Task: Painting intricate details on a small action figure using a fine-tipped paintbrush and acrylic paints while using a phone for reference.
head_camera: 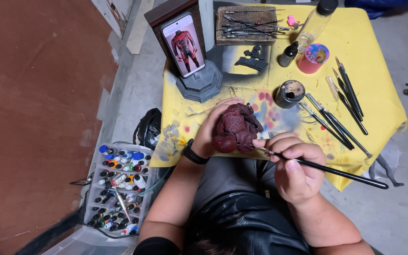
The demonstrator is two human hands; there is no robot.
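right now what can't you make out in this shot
Head view only:
- Dark red figure: its far side is hidden by the left hand cupping it.
- Paintbrush: its tip, at the figure, is too small to show any paint.
- Paint bottles in the clear bin: too small to tell apart.
- Phone picture: fine detail too small.
- Right hand: palm faces away.

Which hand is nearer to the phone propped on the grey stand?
Left. The left hand, holding the dark red figure, sits just below and right of the phone. The right hand, gripping the paintbrush, is lower and further right.
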